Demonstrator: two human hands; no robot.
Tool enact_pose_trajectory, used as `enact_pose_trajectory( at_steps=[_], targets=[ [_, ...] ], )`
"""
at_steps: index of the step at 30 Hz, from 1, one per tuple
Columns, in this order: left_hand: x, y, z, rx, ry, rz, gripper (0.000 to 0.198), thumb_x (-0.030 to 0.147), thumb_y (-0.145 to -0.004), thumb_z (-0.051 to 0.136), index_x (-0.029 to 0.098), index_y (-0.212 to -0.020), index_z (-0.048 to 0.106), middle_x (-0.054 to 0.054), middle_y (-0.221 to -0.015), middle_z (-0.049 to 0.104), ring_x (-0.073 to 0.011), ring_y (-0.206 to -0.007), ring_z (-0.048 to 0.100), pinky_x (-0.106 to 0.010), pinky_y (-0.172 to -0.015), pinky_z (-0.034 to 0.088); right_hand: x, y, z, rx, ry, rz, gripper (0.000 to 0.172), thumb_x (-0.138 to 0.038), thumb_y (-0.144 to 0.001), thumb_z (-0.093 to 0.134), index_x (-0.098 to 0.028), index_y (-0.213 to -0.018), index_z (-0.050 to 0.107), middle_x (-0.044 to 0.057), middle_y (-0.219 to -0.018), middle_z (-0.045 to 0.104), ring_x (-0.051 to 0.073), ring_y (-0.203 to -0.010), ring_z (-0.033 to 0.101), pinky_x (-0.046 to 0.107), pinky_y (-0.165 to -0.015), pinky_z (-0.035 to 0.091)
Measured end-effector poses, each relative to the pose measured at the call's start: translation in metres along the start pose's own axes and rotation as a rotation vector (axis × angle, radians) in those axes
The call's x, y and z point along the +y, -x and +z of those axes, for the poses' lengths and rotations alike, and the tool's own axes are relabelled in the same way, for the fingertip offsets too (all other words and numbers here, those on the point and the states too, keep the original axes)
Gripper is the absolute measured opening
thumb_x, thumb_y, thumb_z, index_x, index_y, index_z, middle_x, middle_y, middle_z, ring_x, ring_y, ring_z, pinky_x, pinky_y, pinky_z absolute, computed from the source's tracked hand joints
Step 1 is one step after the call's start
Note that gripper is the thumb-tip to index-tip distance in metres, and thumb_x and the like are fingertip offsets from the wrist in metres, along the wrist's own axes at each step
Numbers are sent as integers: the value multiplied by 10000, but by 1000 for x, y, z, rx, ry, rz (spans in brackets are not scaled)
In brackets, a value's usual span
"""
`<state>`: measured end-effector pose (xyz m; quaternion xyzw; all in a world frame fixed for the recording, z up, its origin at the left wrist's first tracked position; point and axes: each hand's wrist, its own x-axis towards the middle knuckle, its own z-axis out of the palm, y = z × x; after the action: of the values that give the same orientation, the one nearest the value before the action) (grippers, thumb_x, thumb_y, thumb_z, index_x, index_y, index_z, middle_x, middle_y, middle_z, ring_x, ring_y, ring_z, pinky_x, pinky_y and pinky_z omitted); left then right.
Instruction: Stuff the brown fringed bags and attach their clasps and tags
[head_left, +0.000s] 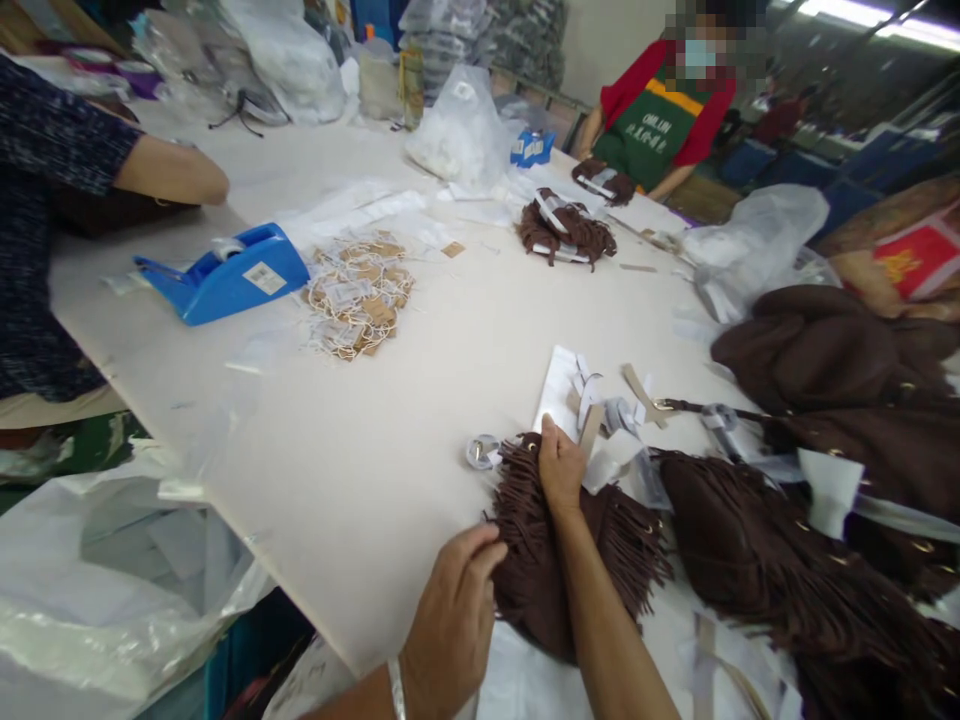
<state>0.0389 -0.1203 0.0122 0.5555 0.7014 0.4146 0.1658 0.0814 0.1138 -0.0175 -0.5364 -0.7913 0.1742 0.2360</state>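
A dark brown fringed bag point(530, 590) lies on the table in front of me. My right hand point(561, 468) is closed at the bag's upper edge, thumb uppermost; its curled fingers are partly hidden. Just beyond that thumb is a white flat piece point(555, 385), with paper strips and clear plastic wrap point(619, 455) to its right. My left hand point(454, 610) is at the bag's left side, fingers loosely bent and open, fingertips by the fringe. A small roll of clear wrapping with a metal piece in it point(483, 452) sits beside the bag's top left corner.
More brown bags point(750, 540) are heaped at the right. A blue tape dispenser point(240, 275) and a pile of strung tags point(360, 300) lie at the left. Brown fringed bundles point(566, 230) lie farther back. Co-workers point(660, 120) are around the table; a plastic-lined bin point(112, 590) stands lower left.
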Motion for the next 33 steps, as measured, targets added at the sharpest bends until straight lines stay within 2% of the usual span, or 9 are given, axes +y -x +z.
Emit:
enact_pose_trajectory(
  at_steps=[2, 5, 10, 16, 21, 24, 27, 30, 33],
  targets=[
    [2, -13, -6, -43, 109, -221, 407, 159, -938, 408, 180, -1344, 417, -120, -1349, 506, -199, -1280, 457, -411, -1081, 408, -3, -5, -5, -81, -47, 39, 587, -592, -948, 277, -192, -604, 536, -6, -543, 477, 139, -557, 401, 268, -565, 249],
    [5, -35, -6, -138, 203, -318, 338, 221, -925, 485, 206, -1263, 486, -81, -1213, 578, -205, -1154, 534, -412, -1025, 447, -5, -14, -10, -240, -88, 62, 559, -632, -905, 346, -204, -571, 480, -19, -538, 453, 146, -579, 422, 263, -571, 262],
    [14, -44, -12, -205, 167, -229, 146, 253, -919, 506, 215, -1039, 578, -52, -1059, 584, -212, -1027, 549, -404, -933, 472, -3, -28, -12, -357, -137, 55, 529, -653, -851, 405, -208, -580, 496, -18, -553, 494, 165, -615, 471, 262, -590, 309],
    [1, -33, -22, -292, 344, -81, 362, 31, -834, 427, 211, -1135, 521, -78, -1378, 447, -175, -1273, 429, -357, -1098, 351, -1, -30, -12, -399, -168, 90, 537, -661, -835, 394, -196, -626, 563, -4, -600, 558, 185, -654, 525, 270, -614, 367],
    [-21, -59, -26, -472, 550, -26, 293, 48, -780, 566, 209, -1023, 597, -29, -1117, 572, -165, -1055, 539, -302, -943, 437, -6, -29, -15, -417, -164, 90, 549, -673, -827, 396, -189, -635, 570, -7, -586, 548, 179, -642, 516, 265, -608, 373],
    [-33, -80, -26, -564, 708, -17, 197, 172, -729, 722, 184, -912, 649, 5, -948, 578, -153, -910, 550, -258, -822, 438, -8, -29, -15, -415, -153, 87, 556, -676, -833, 380, -188, -635, 560, -12, -584, 544, 165, -625, 503, 257, -605, 369],
    [-39, -89, -22, -642, 834, -39, 243, 285, -699, 772, 163, -877, 660, 18, -893, 580, -141, -845, 540, -242, -767, 420, -7, -28, -14, -402, -125, 80, 547, -668, -842, 380, -194, -624, 544, -18, -583, 540, 158, -618, 495, 251, -598, 355],
    [-33, -82, -18, -591, 782, -102, 237, 259, -674, 781, 158, -831, 636, 33, -845, 568, -128, -784, 516, -226, -701, 393, -5, -27, -11, -372, -82, 81, 532, -648, -863, 380, -200, -624, 540, -22, -584, 534, 154, -620, 495, 246, -590, 336],
    [-20, -61, -14, -417, 544, -145, 168, 90, -696, 667, 176, -811, 581, 30, -852, 550, -136, -802, 504, -238, -707, 376, -5, -22, -7, -315, -31, 94, 517, -620, -891, 380, -203, -637, 550, -20, -575, 526, 151, -606, 483, 245, -581, 309]
  ],
)
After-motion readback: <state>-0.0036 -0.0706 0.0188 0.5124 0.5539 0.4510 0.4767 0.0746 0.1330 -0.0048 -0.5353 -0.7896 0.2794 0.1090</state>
